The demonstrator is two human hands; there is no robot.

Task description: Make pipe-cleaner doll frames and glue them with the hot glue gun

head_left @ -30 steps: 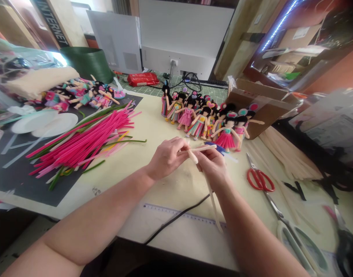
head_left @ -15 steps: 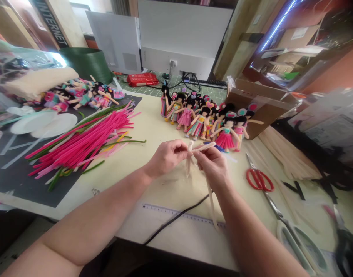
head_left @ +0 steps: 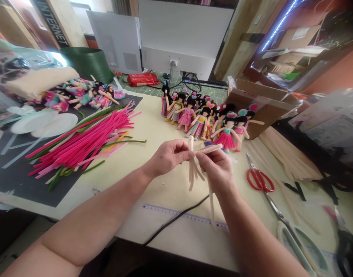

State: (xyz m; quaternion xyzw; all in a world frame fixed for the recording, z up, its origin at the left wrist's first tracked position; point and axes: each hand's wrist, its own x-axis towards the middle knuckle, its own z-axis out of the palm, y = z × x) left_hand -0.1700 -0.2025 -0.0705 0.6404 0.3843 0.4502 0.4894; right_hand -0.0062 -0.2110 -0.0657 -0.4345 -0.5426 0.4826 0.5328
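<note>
Cream pipe cleaners (head_left: 191,175), crossed and bent into a small figure shape, hang between my two hands above the table. My left hand (head_left: 172,157) pinches them near the crossing, just under a short looped end that sticks up. With thumb and fingers closed, my right hand (head_left: 218,165) grips the folded piece that juts out to the right. A long strand dangles below the right hand toward a clear ruler (head_left: 182,213). Several finished dolls (head_left: 205,119) made of fuzzy stems, with black hair and bright dresses, stand just beyond my hands.
Pink and green pipe cleaners (head_left: 89,138) are heaped at left, near white plates (head_left: 55,125) and a pile of dolls (head_left: 84,94). Red-handled scissors (head_left: 260,180), larger scissors (head_left: 300,242) and cream stems (head_left: 288,154) lie at right. A cardboard box (head_left: 260,104) and black cable (head_left: 176,219) are nearby.
The cream pipe cleaners have turned in my fingers, and their lower ends now spread apart and hang more visibly. My right hand has shifted slightly right and down.
</note>
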